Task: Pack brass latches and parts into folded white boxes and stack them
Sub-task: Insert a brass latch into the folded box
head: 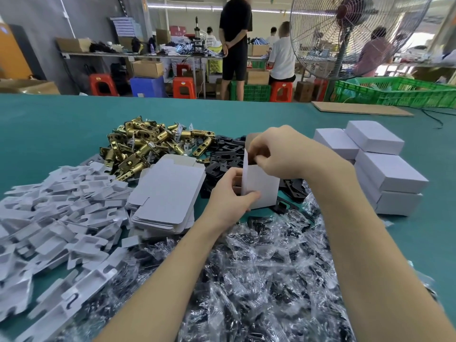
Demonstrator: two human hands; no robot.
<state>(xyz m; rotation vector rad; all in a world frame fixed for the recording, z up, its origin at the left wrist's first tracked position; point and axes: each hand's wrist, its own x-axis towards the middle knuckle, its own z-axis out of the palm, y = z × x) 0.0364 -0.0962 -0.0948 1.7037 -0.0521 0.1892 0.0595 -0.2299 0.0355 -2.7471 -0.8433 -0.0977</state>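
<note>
1. Teal work table [61, 124] fills your view, with a busy workshop behind it.
2. At far left lies a heap of white folded card inserts [56, 218], then a pile of brass latches [148, 144] and a stack of flat white box blanks [167, 193].
3. Your left hand [230, 193] pinches the upright white box [261, 186] at its lower edge.
4. Your right hand [283, 151] curls its fingers over the box's open top.
5. Closed white boxes [385, 169] sit stacked at right.

Between your fingers [249, 196] the upright folded cardboard box [261, 186] is plain white with a brown inside. Beyond your fingertips lie shiny gold-coloured brass latches [148, 144] and matte black plates [227, 154]; beneath your wrists, clear glossy bags [259, 267] on teal tabletop [61, 124].
</note>
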